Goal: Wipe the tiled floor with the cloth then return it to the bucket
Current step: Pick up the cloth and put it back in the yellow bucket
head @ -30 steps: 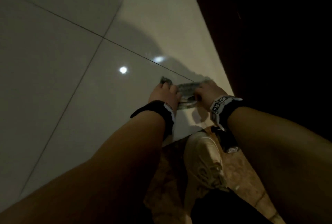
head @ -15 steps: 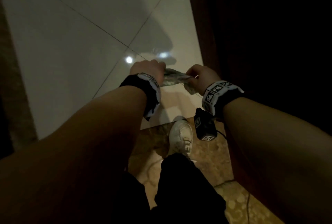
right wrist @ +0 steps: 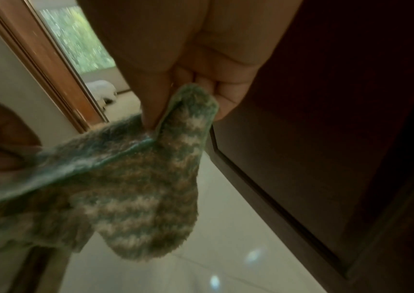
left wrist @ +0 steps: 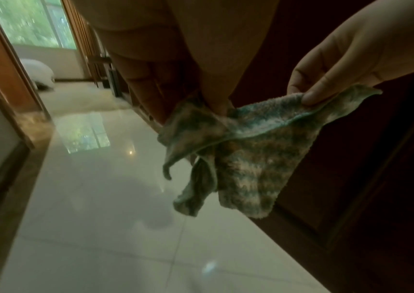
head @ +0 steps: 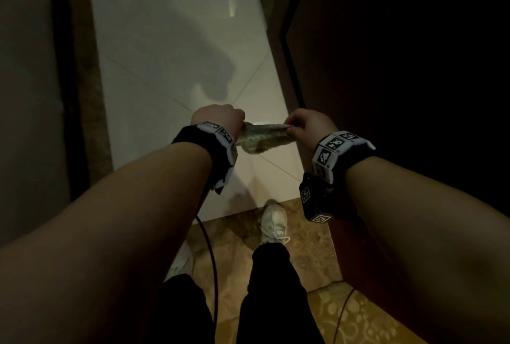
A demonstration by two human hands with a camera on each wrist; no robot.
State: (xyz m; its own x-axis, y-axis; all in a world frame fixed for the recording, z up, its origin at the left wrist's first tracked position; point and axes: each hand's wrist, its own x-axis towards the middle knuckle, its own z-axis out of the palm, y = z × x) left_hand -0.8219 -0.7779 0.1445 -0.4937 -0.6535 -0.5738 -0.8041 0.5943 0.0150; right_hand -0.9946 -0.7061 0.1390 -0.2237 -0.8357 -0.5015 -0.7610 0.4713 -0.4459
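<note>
A green and white checked cloth (head: 260, 136) hangs in the air between my two hands, well above the glossy white tiled floor (head: 165, 73). My left hand (head: 220, 120) grips its left end with curled fingers. At its right corner my right hand (head: 300, 125) pinches it between thumb and fingers. In the left wrist view the cloth (left wrist: 246, 150) droops in folds below my left hand (left wrist: 216, 103), with my right hand (left wrist: 313, 95) pinching the upper edge. The right wrist view shows the cloth (right wrist: 135, 182) pinched by my right hand (right wrist: 186, 103). No bucket is in view.
A dark wooden door (head: 386, 67) stands along the right. A wooden door frame (head: 69, 95) borders the left. My white shoe (head: 273, 222) stands on a brown patterned threshold (head: 309, 247). A black cable (head: 209, 255) hangs near my legs.
Both hands have lifted the cloth off the floor and risen as I stood up. The view has pulled back from the tiles, and the cloth now hangs stretched between the hands.
</note>
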